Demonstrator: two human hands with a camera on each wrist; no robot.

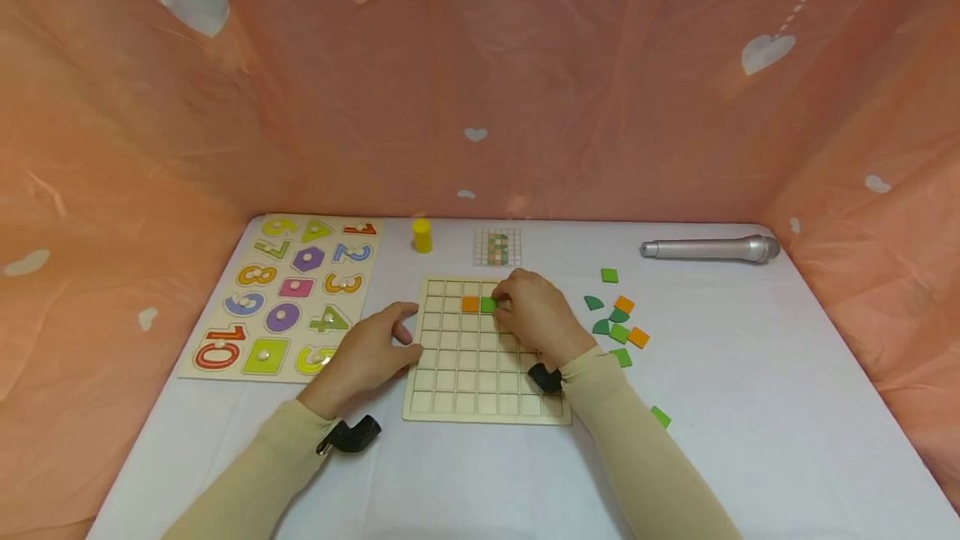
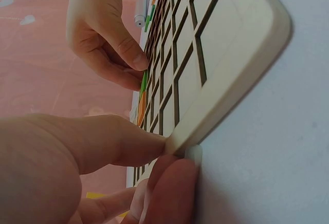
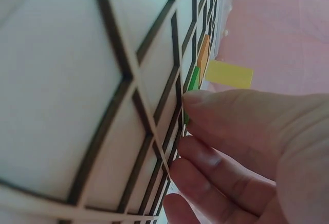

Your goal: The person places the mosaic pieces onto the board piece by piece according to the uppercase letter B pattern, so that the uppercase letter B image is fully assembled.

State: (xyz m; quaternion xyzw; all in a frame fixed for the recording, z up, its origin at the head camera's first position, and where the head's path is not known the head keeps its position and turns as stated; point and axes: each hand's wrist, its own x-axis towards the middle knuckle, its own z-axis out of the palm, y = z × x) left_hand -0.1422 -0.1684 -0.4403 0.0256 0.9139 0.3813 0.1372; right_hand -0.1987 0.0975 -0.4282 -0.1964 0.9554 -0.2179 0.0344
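While right fingers (image 3: 221, 108) pinch one green tile (image 1: 487, 305) and unclenched left fingers (image 2: 121, 142) touch one gridded board (image 1: 444, 358), we read 1–10 on one puzzle (image 1: 356, 301).

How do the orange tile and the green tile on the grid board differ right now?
Colour: the orange tile is plain orange, while the green tile is bright green.
Contact: the right hand has its fingertips at the green tile; no hand touches the orange tile.
Place: the orange tile lies nearer the left hand than the green tile does.
Shared: both lie in the same row of the board.
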